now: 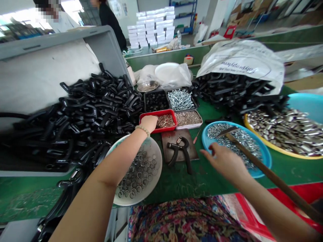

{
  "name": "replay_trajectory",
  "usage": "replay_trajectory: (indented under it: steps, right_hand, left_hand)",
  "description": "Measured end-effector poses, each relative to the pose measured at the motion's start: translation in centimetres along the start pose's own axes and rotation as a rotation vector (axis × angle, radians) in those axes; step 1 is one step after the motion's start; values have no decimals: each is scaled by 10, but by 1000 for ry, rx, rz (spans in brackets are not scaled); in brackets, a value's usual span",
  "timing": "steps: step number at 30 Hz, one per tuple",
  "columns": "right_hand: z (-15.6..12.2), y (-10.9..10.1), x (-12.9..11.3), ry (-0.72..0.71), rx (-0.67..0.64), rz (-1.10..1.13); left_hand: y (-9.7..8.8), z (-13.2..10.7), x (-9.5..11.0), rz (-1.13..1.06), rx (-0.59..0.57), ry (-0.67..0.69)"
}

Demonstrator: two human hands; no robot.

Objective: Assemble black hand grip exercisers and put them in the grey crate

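My left hand reaches into a red tray of small copper-coloured metal pieces; its fingertips are hidden. My right hand hovers by the near left rim of a blue basin of small silvery nuts or rings. It holds nothing, with thumb and forefinger apart. Between the hands, a black two-handled hand gripper lies on a square metal plate, handles towards me. Under my left forearm stands a white bowl of metal rings.
A wooden-handled hammer lies across the blue basin. Black handles fill a grey crate at left. Trays of silver bolts, black parts and small pieces stand behind. A yellow-rimmed basin holds metal sleeves.
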State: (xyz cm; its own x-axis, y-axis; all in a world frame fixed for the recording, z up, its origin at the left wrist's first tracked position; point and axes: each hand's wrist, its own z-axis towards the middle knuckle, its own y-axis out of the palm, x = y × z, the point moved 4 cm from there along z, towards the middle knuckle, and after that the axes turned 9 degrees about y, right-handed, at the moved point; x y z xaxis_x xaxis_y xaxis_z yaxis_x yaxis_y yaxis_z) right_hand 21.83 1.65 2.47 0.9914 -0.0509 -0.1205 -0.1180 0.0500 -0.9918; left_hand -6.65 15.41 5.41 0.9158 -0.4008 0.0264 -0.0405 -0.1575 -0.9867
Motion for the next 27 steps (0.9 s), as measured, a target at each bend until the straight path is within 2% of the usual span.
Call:
replay_trajectory:
  steps: [1, 3, 5, 7, 9, 11, 13, 16, 18, 21, 27]
  right_hand:
    - [-3, 5, -23, -23, -108, 26]
    - [-4, 13, -57, -48, -197, 80]
    - [0, 19, -69, -17, -201, 214]
    - [4, 24, -63, 74, -268, 506]
    - [3, 29, -53, 174, -430, 925]
    - [-3, 27, -47, 239, -581, 1330]
    - [-10, 21, -46, 255, -632, 1618]
    - [-17, 13, -52, 261, -626, 1826]
    - [-19, 11, -56, 264, -629, 1888]
    - [-20, 11, -57, 270, -653, 1953]
    - [-27, 16, -56, 257, -647, 1984]
  left_hand:
    - [0, 0, 0, 1, 3, -8]
    - [-1, -1, -4, -5, 23, -25]
    - [-4, -6, -9, 0, 64, -48]
    - [-8, -17, -10, -46, 162, -71]
    - [-8, -33, -1, -302, 302, -58]
    - [-2, -53, 18, -748, 418, 4]
    - [10, -72, 45, -1151, 480, 54]
    - [25, -91, 80, -1422, 585, 8]
    - [31, -96, 93, -1460, 631, -33]
    - [32, -96, 98, -1441, 671, -62]
    - [33, -105, 105, -1228, 710, -79]
